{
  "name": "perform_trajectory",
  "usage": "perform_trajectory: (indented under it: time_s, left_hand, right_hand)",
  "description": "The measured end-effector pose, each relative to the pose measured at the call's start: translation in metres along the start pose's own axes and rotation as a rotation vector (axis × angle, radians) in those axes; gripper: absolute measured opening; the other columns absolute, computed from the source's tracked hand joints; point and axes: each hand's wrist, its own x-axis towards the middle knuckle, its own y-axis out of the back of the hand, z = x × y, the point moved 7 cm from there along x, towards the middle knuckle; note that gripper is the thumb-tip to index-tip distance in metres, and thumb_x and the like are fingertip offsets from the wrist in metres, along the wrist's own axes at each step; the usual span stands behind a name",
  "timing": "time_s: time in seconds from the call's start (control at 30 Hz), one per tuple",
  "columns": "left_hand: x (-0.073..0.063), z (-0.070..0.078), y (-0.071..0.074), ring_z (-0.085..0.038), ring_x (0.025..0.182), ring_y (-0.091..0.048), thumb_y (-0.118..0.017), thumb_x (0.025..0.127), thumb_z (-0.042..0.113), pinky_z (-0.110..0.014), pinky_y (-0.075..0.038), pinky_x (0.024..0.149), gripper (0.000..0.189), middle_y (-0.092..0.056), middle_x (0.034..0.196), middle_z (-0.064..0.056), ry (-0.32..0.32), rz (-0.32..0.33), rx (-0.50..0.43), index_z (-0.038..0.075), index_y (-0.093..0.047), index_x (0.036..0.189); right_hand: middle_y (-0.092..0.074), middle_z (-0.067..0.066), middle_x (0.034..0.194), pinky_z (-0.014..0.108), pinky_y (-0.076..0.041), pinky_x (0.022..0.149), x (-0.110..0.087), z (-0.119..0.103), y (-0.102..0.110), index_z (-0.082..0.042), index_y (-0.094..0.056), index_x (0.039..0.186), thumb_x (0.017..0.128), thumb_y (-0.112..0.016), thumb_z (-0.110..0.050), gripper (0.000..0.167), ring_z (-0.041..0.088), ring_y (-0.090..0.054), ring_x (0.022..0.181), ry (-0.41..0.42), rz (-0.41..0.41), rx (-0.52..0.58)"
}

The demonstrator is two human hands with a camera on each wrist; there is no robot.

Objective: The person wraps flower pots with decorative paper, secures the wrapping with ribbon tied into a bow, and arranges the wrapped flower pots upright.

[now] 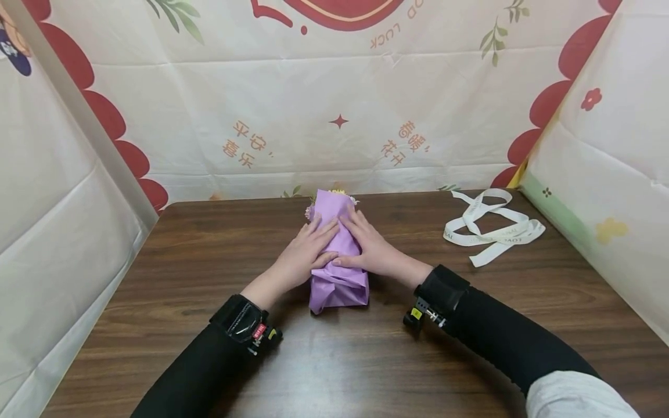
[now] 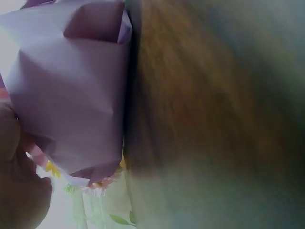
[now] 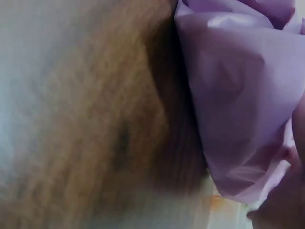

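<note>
Brown wood-grain desk (image 1: 209, 244), white printed backdrop (image 1: 313, 116) cut off above, left hand (image 1: 300, 255) and right hand (image 1: 374, 251) pressing, fingers outstretched, on purple paper-wrapped bouquet (image 1: 340, 287), flowers (image 1: 309, 212) mostly hidden

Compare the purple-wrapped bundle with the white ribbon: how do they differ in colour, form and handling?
Colour: the bundle is wrapped in purple, while the ribbon is whitish with printed lettering.
Form: the bundle is bulky and creased; the ribbon is a thin strip lying in loose loops.
Handling: the left hand and right hand rest on the bundle; neither touches the ribbon.
Shared: both are on the brown table.
</note>
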Motion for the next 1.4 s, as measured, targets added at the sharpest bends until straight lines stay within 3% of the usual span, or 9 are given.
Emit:
perform_trajectory:
  time_s: [0.13, 0.4, 0.67, 0.87, 1.1, 1.27, 1.33, 1.4]
  left_hand:
    - [-0.003, 0.001, 0.001, -0.034, 0.145, -0.014, -0.053, 0.101, 0.032, -0.047, -0.015, 0.117, 0.064, -0.022, 0.159, -0.011, -0.031, -0.044, 0.035, 0.001, -0.029, 0.151]
    - [-0.003, 0.002, 0.002, -0.035, 0.145, -0.014, -0.061, 0.095, 0.040, -0.046, -0.016, 0.117, 0.078, -0.020, 0.159, -0.016, -0.097, -0.095, 0.132, -0.002, -0.025, 0.152]
    - [-0.002, 0.007, 0.001, -0.037, 0.144, -0.018, -0.062, 0.097, 0.032, -0.040, -0.016, 0.117, 0.074, -0.024, 0.157, -0.020, -0.137, -0.067, 0.248, -0.005, -0.026, 0.150]
    - [-0.001, 0.008, -0.002, -0.037, 0.144, -0.019, -0.063, 0.095, 0.031, -0.040, -0.017, 0.117, 0.076, -0.024, 0.156, -0.021, -0.148, -0.064, 0.275, -0.006, -0.026, 0.150]
    - [-0.001, 0.012, 0.001, -0.039, 0.143, -0.021, -0.061, 0.098, 0.025, -0.040, -0.019, 0.116, 0.069, -0.026, 0.155, -0.022, -0.148, -0.040, 0.301, -0.008, -0.028, 0.148]
    - [-0.002, 0.013, 0.000, -0.038, 0.143, -0.021, -0.060, 0.098, 0.022, -0.039, -0.018, 0.116, 0.067, -0.024, 0.156, -0.022, -0.142, -0.037, 0.314, -0.008, -0.028, 0.148]
    - [-0.002, 0.014, 0.000, -0.038, 0.143, -0.022, -0.062, 0.097, 0.020, -0.040, -0.018, 0.116, 0.067, -0.025, 0.155, -0.023, -0.151, -0.034, 0.316, -0.009, -0.029, 0.147]
    - [-0.003, 0.015, 0.000, -0.038, 0.142, -0.023, -0.063, 0.096, 0.019, -0.040, -0.018, 0.116, 0.066, -0.026, 0.155, -0.024, -0.162, -0.027, 0.320, -0.010, -0.031, 0.146]
  right_hand:
    - [-0.007, 0.015, 0.161, 0.054, -0.007, 0.116, 0.001, -0.006, 0.000, 0.001, -0.021, 0.153, 0.087, -0.075, -0.031, 0.092, 0.037, -0.001, 0.146, 0.104, -0.065, -0.050]
    - [-0.009, 0.015, 0.161, 0.045, -0.011, 0.117, 0.000, -0.007, 0.005, 0.000, -0.018, 0.154, 0.081, -0.080, -0.037, 0.102, 0.031, -0.008, 0.147, 0.171, -0.145, -0.147]
    - [-0.016, 0.023, 0.158, 0.046, -0.020, 0.115, 0.000, -0.012, 0.000, 0.009, -0.021, 0.150, 0.089, -0.070, -0.038, 0.090, 0.031, -0.016, 0.145, 0.215, -0.099, -0.386]
    - [-0.013, 0.020, 0.160, 0.044, -0.021, 0.115, -0.003, -0.009, -0.003, 0.006, -0.019, 0.152, 0.091, -0.068, -0.039, 0.090, 0.028, -0.015, 0.146, 0.182, -0.104, -0.398]
    - [-0.028, 0.028, 0.152, 0.045, -0.031, 0.111, -0.002, -0.019, -0.006, 0.013, -0.028, 0.146, 0.089, -0.072, -0.031, 0.084, 0.036, -0.031, 0.139, 0.254, 0.049, -0.516]
    - [-0.028, 0.026, 0.153, 0.045, -0.034, 0.109, -0.005, -0.023, -0.002, 0.010, -0.033, 0.145, 0.089, -0.071, -0.034, 0.081, 0.034, -0.033, 0.139, 0.263, 0.039, -0.560]
    - [-0.030, 0.024, 0.152, 0.045, -0.037, 0.107, -0.010, -0.025, 0.001, 0.008, -0.038, 0.144, 0.088, -0.073, -0.034, 0.078, 0.035, -0.037, 0.136, 0.299, 0.035, -0.554]
    - [-0.036, 0.023, 0.150, 0.046, -0.038, 0.106, -0.016, -0.031, 0.005, 0.005, -0.045, 0.140, 0.086, -0.075, -0.033, 0.072, 0.035, -0.041, 0.133, 0.395, 0.047, -0.549]
